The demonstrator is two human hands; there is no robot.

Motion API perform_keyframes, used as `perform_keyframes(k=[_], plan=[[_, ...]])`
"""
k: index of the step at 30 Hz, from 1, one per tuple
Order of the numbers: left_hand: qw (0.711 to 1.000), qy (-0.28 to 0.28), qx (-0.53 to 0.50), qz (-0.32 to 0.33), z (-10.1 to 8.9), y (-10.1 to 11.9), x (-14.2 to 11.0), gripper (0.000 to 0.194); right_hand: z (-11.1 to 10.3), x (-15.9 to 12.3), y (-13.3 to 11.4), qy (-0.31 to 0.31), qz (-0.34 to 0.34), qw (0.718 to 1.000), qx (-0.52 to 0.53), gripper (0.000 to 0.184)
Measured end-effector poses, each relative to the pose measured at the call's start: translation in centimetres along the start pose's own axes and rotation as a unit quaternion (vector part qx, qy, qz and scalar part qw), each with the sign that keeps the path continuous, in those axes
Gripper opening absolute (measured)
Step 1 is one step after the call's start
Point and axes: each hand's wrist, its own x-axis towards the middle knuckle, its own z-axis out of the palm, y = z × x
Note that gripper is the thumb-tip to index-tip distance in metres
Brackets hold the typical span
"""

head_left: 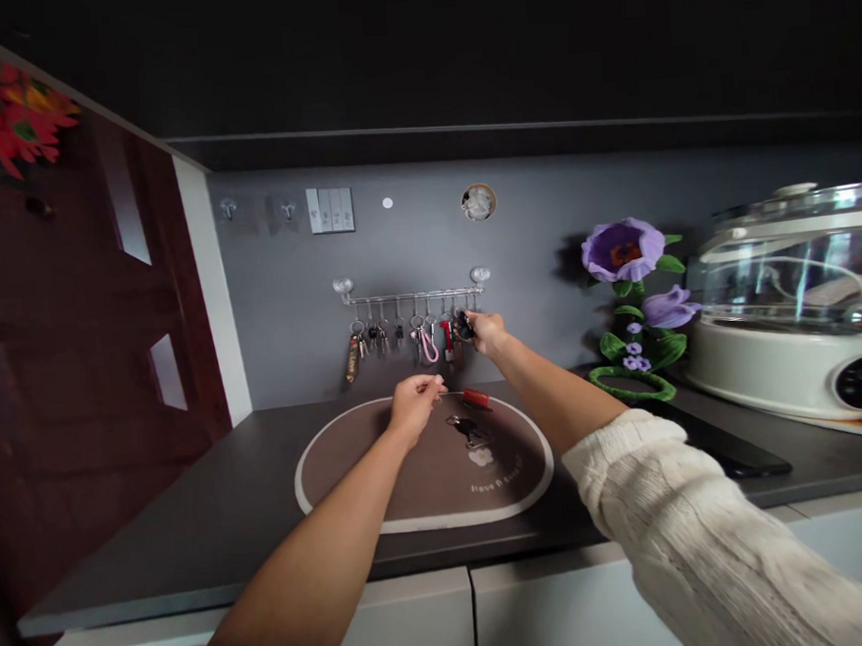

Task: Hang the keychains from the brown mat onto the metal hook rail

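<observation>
At the right end of the wall-mounted hook rack (414,296), my right hand (488,330) is closed on a dark key (465,325), its fingers touching the hooks' lower ends. My left hand (413,407) hovers above the brown mat (359,456) with thumb and fingers pinched together; whatever is in them, if anything, is too small to make out. Several key sets hang along the rack, among them a brown strap (352,359), a pink loop (430,345) and a red key holder (447,336). Lying on the mat are a red object (476,398) and dark keys (471,431).
Purple artificial flowers (624,250) and a white appliance with a clear top (779,338) stand at the right, a black flat device (735,449) before them. A dark cabinet (413,59) overhangs the counter (215,515). Left is a dark red door (73,387).
</observation>
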Motion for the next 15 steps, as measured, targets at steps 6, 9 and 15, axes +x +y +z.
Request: perform_keyframes(k=[6, 9, 15], plan=[[1.000, 0.004, -0.001, 0.000, -0.1, -0.2, 0.2, 0.027, -0.5, -0.1, 0.7, -0.024, -0.003, 1.000, 0.012, 0.007], [1.000, 0.006, -0.003, 0.002, -0.1, -0.3, 0.3, 0.028, -0.6, -0.2, 1.0, -0.034, -0.007, 0.999, 0.011, 0.007], [1.000, 0.011, 0.005, 0.009, -0.2, -0.6, 0.5, 0.029, -0.7, 0.1, 1.5, -0.037, -0.037, 0.999, -0.006, 0.012]])
